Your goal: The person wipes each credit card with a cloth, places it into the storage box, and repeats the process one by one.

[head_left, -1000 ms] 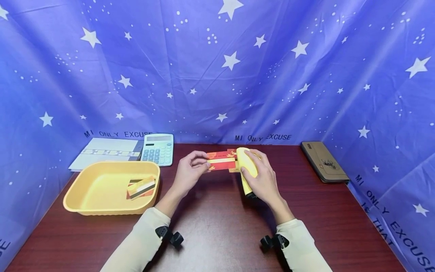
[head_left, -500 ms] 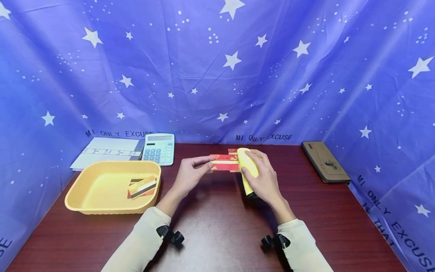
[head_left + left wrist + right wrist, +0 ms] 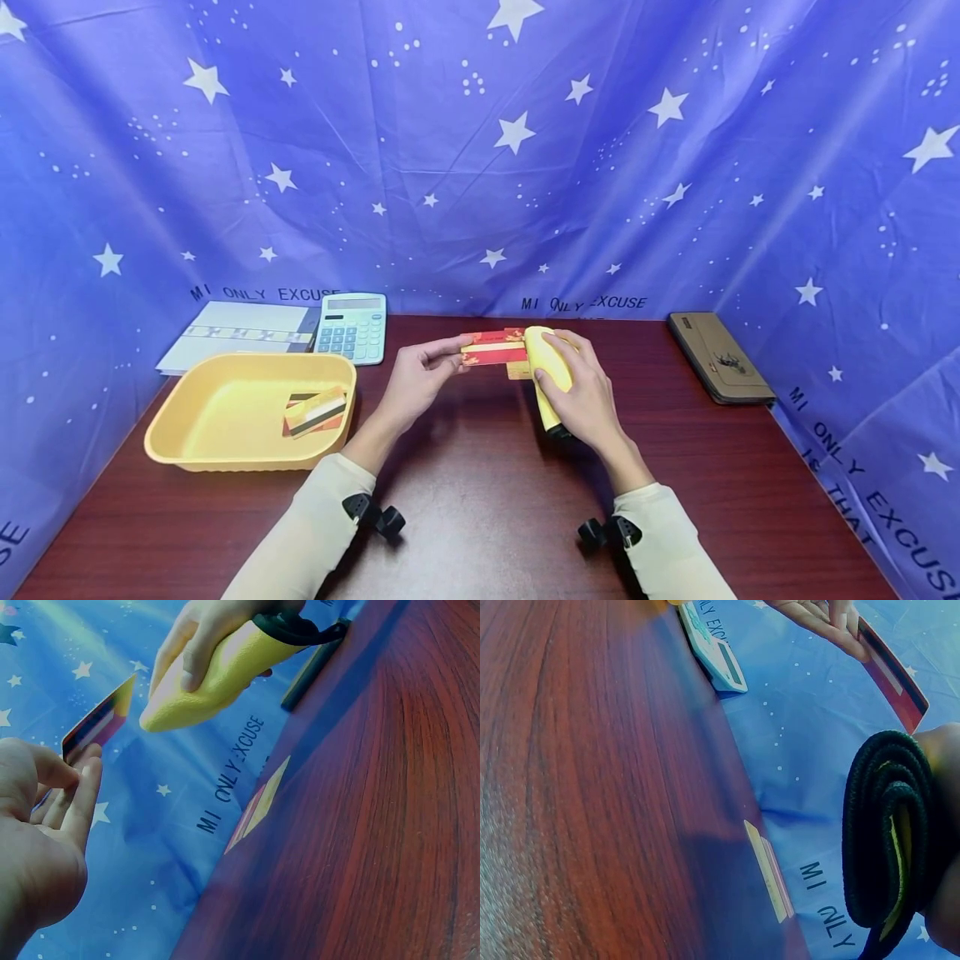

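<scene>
My left hand (image 3: pixel 417 382) pinches the left end of a red card (image 3: pixel 492 347) with a pale stripe, held up off the table. In the left wrist view the card (image 3: pixel 101 724) is tilted, its free end near the yellow roll. My right hand (image 3: pixel 581 387) grips that yellow roll (image 3: pixel 548 362), a bent, textured piece with a black end. Layered black fabric with a yellow edge shows at that end (image 3: pixel 889 840) in the right wrist view. Beneath the held card, another red and yellow card (image 3: pixel 260 806) lies on the table.
A yellow tray (image 3: pixel 161 429) on the left holds a few cards (image 3: pixel 315 413). Behind it are a calculator (image 3: pixel 350 329) and a white folder or book (image 3: pixel 236 329). A brown zipped wallet (image 3: pixel 722 358) lies far right. A blue starred curtain (image 3: pixel 480 167) surrounds the table (image 3: pixel 480 517).
The left hand and its card shifted slightly right, then back left and a little higher in view, uncovering the card below. Left fingers are straighter than before. The right hand stays almost still.
</scene>
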`<act>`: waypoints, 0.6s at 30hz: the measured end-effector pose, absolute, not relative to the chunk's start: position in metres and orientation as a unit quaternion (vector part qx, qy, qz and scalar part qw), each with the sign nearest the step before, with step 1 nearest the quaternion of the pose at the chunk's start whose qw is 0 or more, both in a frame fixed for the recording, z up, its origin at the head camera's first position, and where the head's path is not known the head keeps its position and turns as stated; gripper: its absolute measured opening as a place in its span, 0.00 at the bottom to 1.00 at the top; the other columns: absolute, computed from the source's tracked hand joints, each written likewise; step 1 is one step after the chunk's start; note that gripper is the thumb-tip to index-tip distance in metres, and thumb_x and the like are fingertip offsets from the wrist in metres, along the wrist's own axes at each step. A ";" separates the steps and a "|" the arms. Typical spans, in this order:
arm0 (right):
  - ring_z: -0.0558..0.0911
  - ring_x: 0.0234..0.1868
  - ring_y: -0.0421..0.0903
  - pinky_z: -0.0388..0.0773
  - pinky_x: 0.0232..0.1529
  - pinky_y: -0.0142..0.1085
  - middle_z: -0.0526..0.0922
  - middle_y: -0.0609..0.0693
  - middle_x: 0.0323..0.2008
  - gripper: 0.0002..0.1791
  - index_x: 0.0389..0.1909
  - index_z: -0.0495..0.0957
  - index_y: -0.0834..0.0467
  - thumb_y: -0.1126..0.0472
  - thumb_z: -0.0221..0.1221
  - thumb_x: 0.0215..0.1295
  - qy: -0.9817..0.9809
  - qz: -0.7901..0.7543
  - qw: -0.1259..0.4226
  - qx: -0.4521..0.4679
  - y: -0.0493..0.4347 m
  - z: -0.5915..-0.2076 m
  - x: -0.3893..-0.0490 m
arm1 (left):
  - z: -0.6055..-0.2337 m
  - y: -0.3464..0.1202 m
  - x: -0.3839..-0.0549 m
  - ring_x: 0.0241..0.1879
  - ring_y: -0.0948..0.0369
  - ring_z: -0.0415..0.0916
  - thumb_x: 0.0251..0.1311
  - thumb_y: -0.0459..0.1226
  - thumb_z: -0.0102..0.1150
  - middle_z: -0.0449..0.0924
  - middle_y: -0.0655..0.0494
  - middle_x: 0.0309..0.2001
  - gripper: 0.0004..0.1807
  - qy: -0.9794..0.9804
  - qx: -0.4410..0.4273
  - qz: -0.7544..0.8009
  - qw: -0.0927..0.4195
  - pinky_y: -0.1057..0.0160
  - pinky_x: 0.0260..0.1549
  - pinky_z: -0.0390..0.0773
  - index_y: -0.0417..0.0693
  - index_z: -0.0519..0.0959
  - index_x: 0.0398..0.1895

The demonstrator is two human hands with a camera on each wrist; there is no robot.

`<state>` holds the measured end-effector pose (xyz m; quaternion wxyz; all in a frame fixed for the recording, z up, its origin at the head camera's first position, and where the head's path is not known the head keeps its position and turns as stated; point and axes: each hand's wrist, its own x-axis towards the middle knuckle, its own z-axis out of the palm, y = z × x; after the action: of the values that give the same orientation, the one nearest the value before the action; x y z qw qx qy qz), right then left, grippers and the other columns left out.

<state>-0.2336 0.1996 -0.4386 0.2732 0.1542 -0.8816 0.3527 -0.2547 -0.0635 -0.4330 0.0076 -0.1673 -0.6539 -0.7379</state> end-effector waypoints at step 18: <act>0.82 0.58 0.54 0.83 0.40 0.53 0.77 0.51 0.66 0.31 0.66 0.79 0.49 0.59 0.70 0.60 -0.886 0.347 0.268 0.152 0.200 -0.438 -0.233 | -0.431 -0.064 -0.255 0.24 0.65 0.84 0.63 0.29 0.68 0.88 0.59 0.26 0.14 -0.642 -0.088 -0.761 0.031 0.66 0.29 0.90 0.28 0.85 0.49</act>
<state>-0.2333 0.1998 -0.4376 0.2684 0.1523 -0.8856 0.3470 -0.2553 -0.0636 -0.4313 0.0313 -0.0876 -0.6417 -0.7613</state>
